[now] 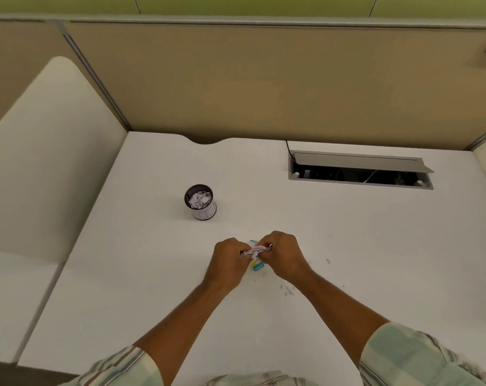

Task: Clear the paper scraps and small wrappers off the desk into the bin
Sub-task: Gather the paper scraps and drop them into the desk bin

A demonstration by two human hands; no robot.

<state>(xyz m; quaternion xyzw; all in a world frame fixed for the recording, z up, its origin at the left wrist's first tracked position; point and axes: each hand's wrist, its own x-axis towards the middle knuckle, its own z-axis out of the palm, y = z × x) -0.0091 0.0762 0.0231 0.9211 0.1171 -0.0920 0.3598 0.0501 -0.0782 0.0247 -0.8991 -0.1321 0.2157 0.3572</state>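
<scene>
My left hand [228,260] and my right hand [282,253] meet over the middle of the white desk [347,246]. Both pinch the ends of one crumpled whitish paper scrap [253,251] stretched between them. Below the hands a small blue and yellow wrapper [257,266] lies on the desk, and a tiny blue scrap [253,241] shows just above them. The bin [200,202], a small black mesh cup with a white label, stands upright to the upper left and holds several crumpled white paper pieces.
An open cable hatch [360,169] with a raised grey lid sits at the back right. Tan partition panels [264,79] close off the back. A cream side panel [41,162] stands at the left. Faint grey marks [288,290] dot the desk right of my arm.
</scene>
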